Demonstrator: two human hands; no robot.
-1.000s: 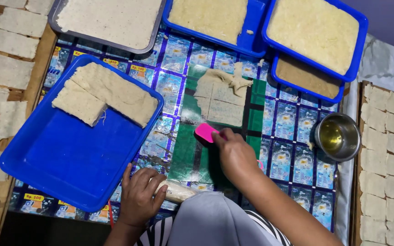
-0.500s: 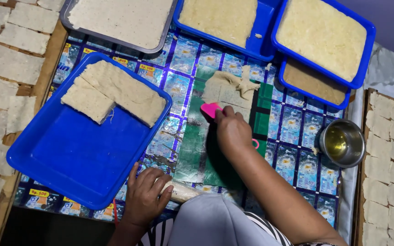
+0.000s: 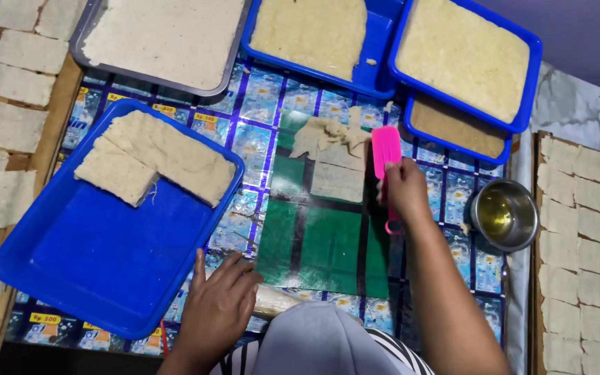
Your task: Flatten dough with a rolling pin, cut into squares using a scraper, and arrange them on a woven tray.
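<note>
My right hand (image 3: 405, 189) grips a pink brush (image 3: 386, 154) by its handle, its flat pink head just right of a thin beige sheet (image 3: 332, 157) lying on a green mat (image 3: 321, 243). My left hand (image 3: 218, 305) rests fingers apart on the table beside the near corner of a large blue tray (image 3: 98, 257), touching a pale roll (image 3: 272, 300) at the mat's front edge. That tray holds a beige slab (image 3: 154, 158) with a piece cut out.
A grey tray (image 3: 161, 35) and blue trays (image 3: 463, 48) of beige mixture line the far side. A small steel bowl (image 3: 505, 214) of yellowish oil sits right of my right hand. Cut beige rectangles (image 3: 581, 229) cover boards on both sides.
My right hand has carried the pink brush from the mat's middle up and to the right of the beige sheet. My left hand has stayed by the blue tray.
</note>
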